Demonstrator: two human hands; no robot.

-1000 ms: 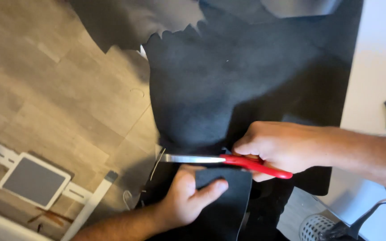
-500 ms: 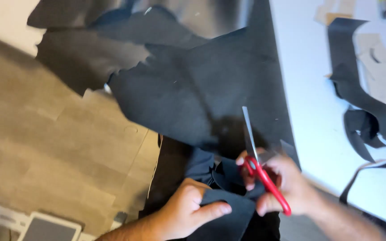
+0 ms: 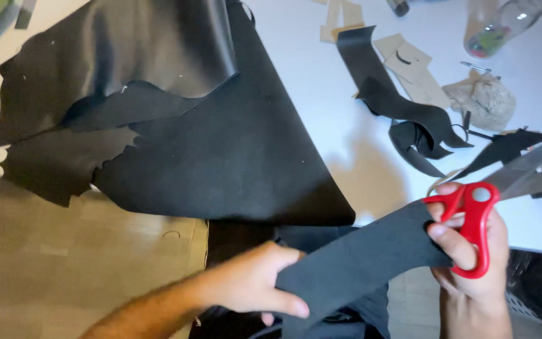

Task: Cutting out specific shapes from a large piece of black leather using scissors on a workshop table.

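Strip's free now: a long cut piece of black leather (image 3: 371, 251) is clear of the big hide (image 3: 233, 150), held in the air between both hands just off the near table edge. A second ago the scissors were lying flat across the hide mid-cut with the left hand pressing the material down; half a second ago the blades pointed up the sheet near its right edge. Now the red-handled scissors (image 3: 472, 220) are off the hide entirely, blades angled up and to the right over the white table (image 3: 321, 81), blurred, looks like they stand slightly apart. Right hand (image 3: 472, 263) has fingers curled through the red loops and also pins the strip's right end against the handle with thumb and forefinger. Left hand (image 3: 252, 285) is closed on the strip's lower-left end, thumb on top, fingers underneath, a pinch grip rather than a flat press. So my read is that the cut through that edge is finished and the piece is separated; nothing is between the blades at the moment. The hide itself lies draped over the table's left corner, glossy side folded over at the top, ragged edge hanging toward the wood floor (image 3: 76, 263). View has swung right, so the far side of the table shows: black leather offcuts (image 3: 409, 119), tan paper pattern pieces (image 3: 409, 63), a crumpled beige wad (image 3: 487, 100), a clear bottle (image 3: 497, 28) at the top edge. All of those sit well apart from the hands.
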